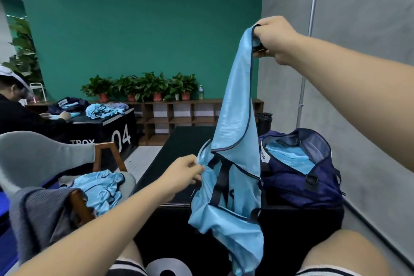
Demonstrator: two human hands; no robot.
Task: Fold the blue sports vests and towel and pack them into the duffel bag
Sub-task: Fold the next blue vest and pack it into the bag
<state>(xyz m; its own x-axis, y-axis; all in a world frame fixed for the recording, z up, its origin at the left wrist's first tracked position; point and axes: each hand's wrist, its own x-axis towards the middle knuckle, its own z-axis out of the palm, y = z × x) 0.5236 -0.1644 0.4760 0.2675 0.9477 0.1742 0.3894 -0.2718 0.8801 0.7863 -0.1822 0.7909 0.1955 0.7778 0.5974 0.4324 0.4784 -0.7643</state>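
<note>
Well left of the navy duffel bag point(302, 184), a heap of blue vests point(100, 188) lay on a chair point(105, 152). Nearer the bag, the left hand point(186, 171) pinched a side edge of a light-blue vest point(233, 163), which hung just left of the bag over the black bench point(179, 145). Above the bag, the right hand point(275, 39) gripped the vest's top edge in curled fingers. The bag stood open, with blue fabric point(289, 157) inside.

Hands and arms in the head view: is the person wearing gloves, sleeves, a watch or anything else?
Nothing is worn on either. The left hand and right hand are ungloved, with no ring or watch showing. The left forearm and right forearm are bare to the frame edge; no sleeve in sight.
</note>
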